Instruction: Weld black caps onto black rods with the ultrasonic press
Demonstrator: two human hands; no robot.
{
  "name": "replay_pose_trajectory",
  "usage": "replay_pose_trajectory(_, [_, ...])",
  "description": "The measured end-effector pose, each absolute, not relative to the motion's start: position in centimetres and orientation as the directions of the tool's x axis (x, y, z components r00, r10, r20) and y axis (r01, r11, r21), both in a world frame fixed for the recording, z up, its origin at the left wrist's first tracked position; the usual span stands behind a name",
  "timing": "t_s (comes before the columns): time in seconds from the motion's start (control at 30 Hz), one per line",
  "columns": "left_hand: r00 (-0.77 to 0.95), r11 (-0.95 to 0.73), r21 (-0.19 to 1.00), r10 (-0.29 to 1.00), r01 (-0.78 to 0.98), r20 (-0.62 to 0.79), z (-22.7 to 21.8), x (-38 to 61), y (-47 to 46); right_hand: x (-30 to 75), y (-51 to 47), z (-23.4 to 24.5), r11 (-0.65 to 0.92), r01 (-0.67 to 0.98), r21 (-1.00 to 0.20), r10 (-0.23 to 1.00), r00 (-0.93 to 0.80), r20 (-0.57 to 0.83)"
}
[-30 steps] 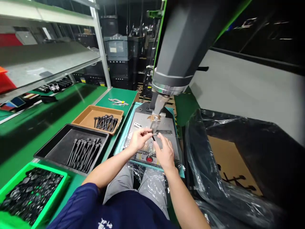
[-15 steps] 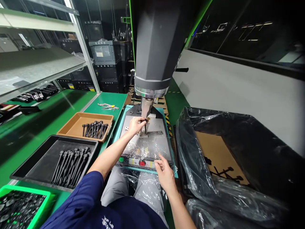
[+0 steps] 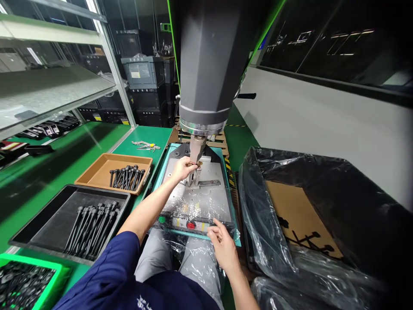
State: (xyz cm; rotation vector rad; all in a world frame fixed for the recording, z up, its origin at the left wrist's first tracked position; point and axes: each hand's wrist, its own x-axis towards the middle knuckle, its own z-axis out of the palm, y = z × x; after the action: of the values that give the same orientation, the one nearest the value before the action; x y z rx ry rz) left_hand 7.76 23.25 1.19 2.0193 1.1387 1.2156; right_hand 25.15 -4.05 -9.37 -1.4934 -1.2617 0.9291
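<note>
Left hand: our left hand is pinched on a small part, mostly hidden by the fingers.
Part: it sits just under the horn, at the top of the jig on the press bed.
Right hand: our right hand is open and empty, with its fingertips at the front edge of the panel, just right of the red button.
Seating: we judge the part should drop square into the jig, in line with the horn, before we let go.
Clearance: our fingers lie between horn and jig, so we should draw them well aside before touching any button.
Stock: more pins lie in the brown tray on the worktop to our left.
</note>
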Motion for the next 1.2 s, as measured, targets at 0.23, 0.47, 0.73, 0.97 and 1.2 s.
replay_pose_trajectory(0.23, [0.166,-0.457,0.760,0.886,0.462,0.432,1.6,7.8,22.4,27.9,-0.9,-9.3,-0.035,0.471,-0.881,0.938,0.320,0.134])
replay_pose_trajectory(0.47, [-0.103,-0.310,0.827,0.911,0.469,0.400,-1.9,5.1,16.0,29.4,4.2,-10.9,-0.338,0.789,-0.513,0.886,0.451,0.108])
replay_pose_trajectory(0.73, [0.355,-0.411,0.685,0.906,0.601,0.232,-5.1,5.5,11.5,28.1,5.2,-10.9,0.063,0.769,-0.637,0.847,0.296,0.441])
replay_pose_trajectory(0.97, [0.574,-0.446,0.725,0.814,0.525,0.085,-0.6,7.5,12.7,25.4,2.4,-3.5,0.398,0.788,-0.470,0.775,-0.015,0.632])
replay_pose_trajectory(1.2, [0.628,-0.231,0.841,0.762,0.490,-0.157,2.0,5.8,12.8,24.0,0.7,0.2,0.465,0.779,-0.422,0.754,-0.098,0.650])
